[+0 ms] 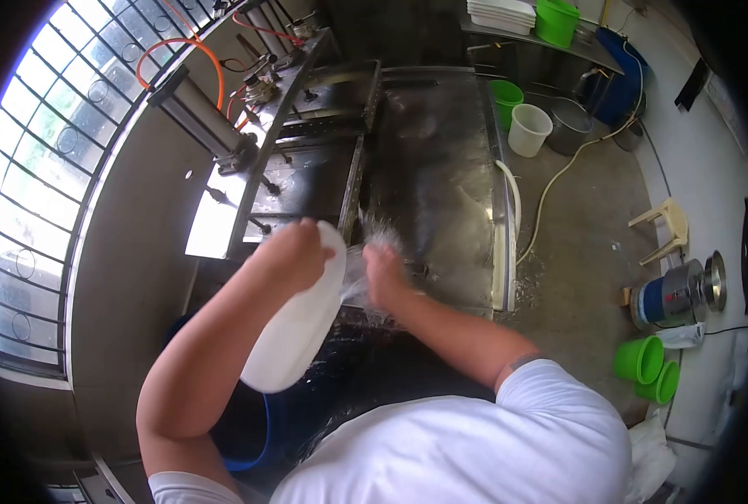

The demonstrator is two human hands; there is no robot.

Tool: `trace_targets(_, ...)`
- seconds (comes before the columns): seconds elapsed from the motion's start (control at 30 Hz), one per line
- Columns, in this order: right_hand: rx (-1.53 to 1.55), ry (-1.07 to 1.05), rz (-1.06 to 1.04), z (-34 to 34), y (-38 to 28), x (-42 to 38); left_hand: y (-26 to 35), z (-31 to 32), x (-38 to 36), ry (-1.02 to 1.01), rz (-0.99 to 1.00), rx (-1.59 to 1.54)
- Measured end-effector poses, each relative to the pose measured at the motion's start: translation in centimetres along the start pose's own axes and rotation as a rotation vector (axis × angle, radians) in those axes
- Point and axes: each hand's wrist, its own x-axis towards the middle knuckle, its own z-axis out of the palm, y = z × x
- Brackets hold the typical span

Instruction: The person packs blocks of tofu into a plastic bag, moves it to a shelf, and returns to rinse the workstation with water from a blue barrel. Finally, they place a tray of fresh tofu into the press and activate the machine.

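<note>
My left hand [296, 254] grips the upper rim of a white plastic tub [294, 340], which is tipped steeply on its side. Just right of the tub, my right hand [384, 273] is closed, with splashing water [380, 235] around it. Whatever it may hold is hidden by the spray and blur. Both hands are over the near end of a wet stainless steel table [441, 193]. Below the tub, part of the blue rim of a round container [266, 433] shows.
Pneumatic cylinders [202, 122] with orange hoses stand on a metal frame at the left, beside a barred window [34, 185]. Right of the table are a white bucket [530, 130], a pale hose [550, 181], a stool [666, 228] and green buckets [639, 359] on the wet floor.
</note>
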Motion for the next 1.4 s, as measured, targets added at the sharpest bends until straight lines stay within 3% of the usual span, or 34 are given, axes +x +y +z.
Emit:
trace_targets(0.1, 0.458, 0.114, 0.148, -0.1, -5.6, 3.6, 1.9, -2.8, 6.6, 0.056, 0.027, 0.108)
trace_targets(0.13, 0.455, 0.042, 0.099, -0.1, -7.1, 4.7, 2.3, -4.0, 8.1, 0.112, 0.085, 0.212)
trace_targets(0.2, 0.176, -0.228, -0.225, -0.1, -9.7, 6.4, 3.9, -7.5, 9.1, 0.132, 0.0, 0.324)
trace_targets(0.23, 0.281, -0.297, -0.208, 0.2, -11.3, 6.3, 3.6, -8.4, 10.2, 0.154, 0.002, 0.349)
trace_targets(0.27, 0.536, -0.331, -0.041, 0.5, -14.2, 4.9, 3.0, -9.1, 11.2, 0.176, 0.003, 0.374)
trace_targets(0.4, 0.332, -0.383, -0.132, 0.1, -15.2, 1.9, 1.2, -10.9, 11.4, 0.171, -0.055, 0.402)
trace_targets(0.6, -0.053, -0.503, -0.058, -1.5, -8.3, 0.3, -3.5, -9.7, 2.9, 0.133, -0.211, -0.047)
trace_targets(0.67, -0.112, -0.563, -0.039, -1.4, -5.8, 0.1, -5.7, -8.6, -1.1, 0.081, -0.203, -0.035)
trace_targets(0.73, -0.168, -0.619, -0.024, -0.7, -4.5, -0.9, -8.9, -6.4, -5.7, 0.184, -0.099, -0.072)
trace_targets(0.87, -0.24, -0.732, -0.03, 2.4, -3.4, -4.0, -15.9, -2.4, -13.9, 0.221, -0.214, -0.2)
trace_targets(0.93, -0.323, -0.871, -0.071, 4.5, -1.9, -5.1, -18.2, -1.4, -17.8, 0.147, -0.374, -0.307)
trace_targets(1.0, -0.504, -0.972, -0.346, 6.7, -1.9, -7.3, -21.8, 1.8, -21.2, 0.16, -0.472, -0.411)
trace_targets(1.07, -0.673, -1.115, -0.46, 9.2, -3.9, -10.5, -24.7, 5.2, -23.9, 0.133, -0.621, -0.523)
trace_targets(1.17, -0.735, -1.361, -0.844, 13.2, -2.3, -13.5, -30.0, 13.3, -26.8, 0.031, -0.744, -0.703)
trace_targets(1.27, -0.893, -1.536, -1.099, 17.1, -0.1, -15.9, -35.8, 27.9, -28.2, -0.018, -0.863, -0.601)
trace_targets(1.3, -0.893, -1.556, -1.104, 18.0, 0.5, -16.6, -37.6, 33.5, -28.3, -0.06, -0.855, -0.568)
trace_targets(1.33, -0.997, -1.623, -1.114, 18.7, 1.1, -17.2, -39.4, 39.2, -27.7, -0.271, -0.864, -0.463)
trace_targets(1.4, -1.11, -1.712, -1.131, 20.3, 1.8, -18.0, -41.4, 49.9, -27.5, -0.284, -0.751, -0.546)
